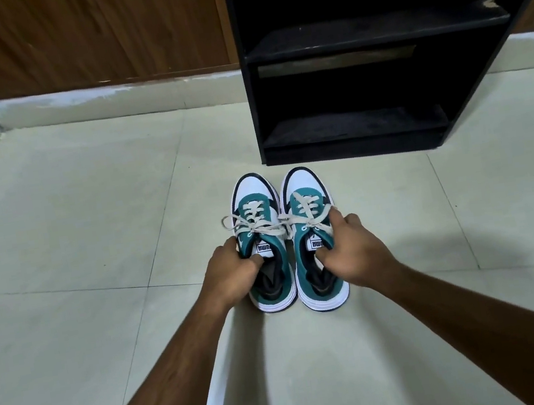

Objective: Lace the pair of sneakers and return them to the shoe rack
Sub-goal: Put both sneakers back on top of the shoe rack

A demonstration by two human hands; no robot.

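Two teal, white and black sneakers stand side by side on the floor, toes pointing away from me, with cream laces tied in bows. My left hand [234, 269] grips the collar of the left sneaker [252, 197], thumb inside the opening. On the right sneaker [305, 193], my right hand [348, 249] holds the collar the same way, fingers along its outer side. The black shoe rack [354, 147] stands just beyond the toes, its two shelves bare.
Pale floor tiles [72, 231] spread to the left and right of the shoes. A wooden wall panel [78, 36] with a light skirting runs along the back, left of the rack.
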